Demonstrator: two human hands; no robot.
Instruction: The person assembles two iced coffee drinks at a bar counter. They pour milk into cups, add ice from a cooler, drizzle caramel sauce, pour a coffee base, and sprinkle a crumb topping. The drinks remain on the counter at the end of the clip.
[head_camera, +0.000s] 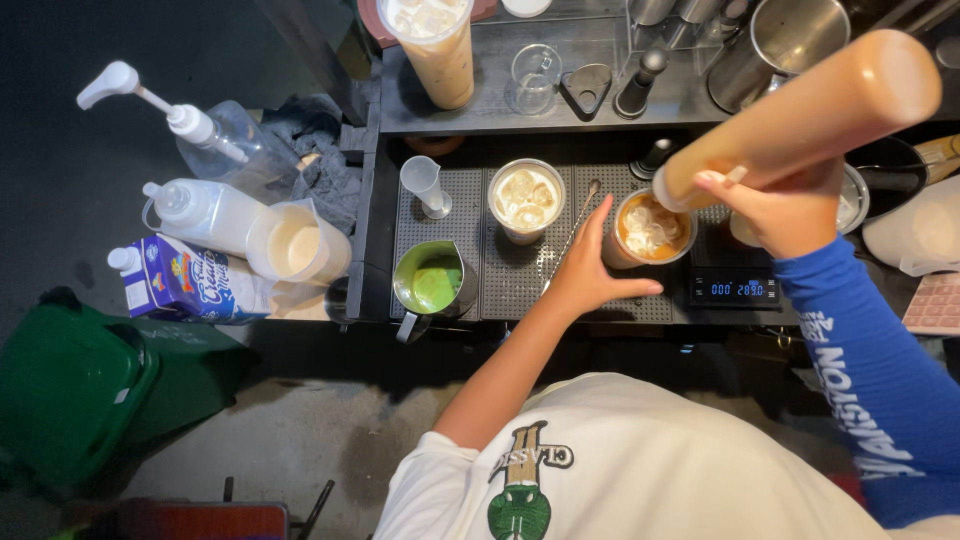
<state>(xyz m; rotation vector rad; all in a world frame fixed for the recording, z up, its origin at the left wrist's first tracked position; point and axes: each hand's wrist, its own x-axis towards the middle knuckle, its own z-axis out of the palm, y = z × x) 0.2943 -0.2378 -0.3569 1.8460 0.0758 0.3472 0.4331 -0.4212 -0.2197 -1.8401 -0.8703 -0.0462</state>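
My left hand (585, 275) wraps around the near side of a clear cup (650, 232) holding a tan iced drink with white swirls on top. The cup stands on a black digital scale (735, 288) on the dark counter. My right hand (785, 210), in a blue sleeve, grips a large tan squeeze bottle (800, 110). The bottle is tilted down to the left, with its nozzle just over the cup's rim. A second cup of ice and pale liquid (525, 198) stands on the drip mat to the left, and a long spoon (570, 235) lies between the two cups.
A steel pitcher with green liquid (432, 280) and a small measuring cup (424, 185) stand on the mat. Further left are a milk carton (185, 285), a cream jug (295, 245) and pump bottles (205, 130). A green bin (70, 390) sits below. The upper shelf holds a tall iced drink (435, 45) and a steel jug (790, 40).
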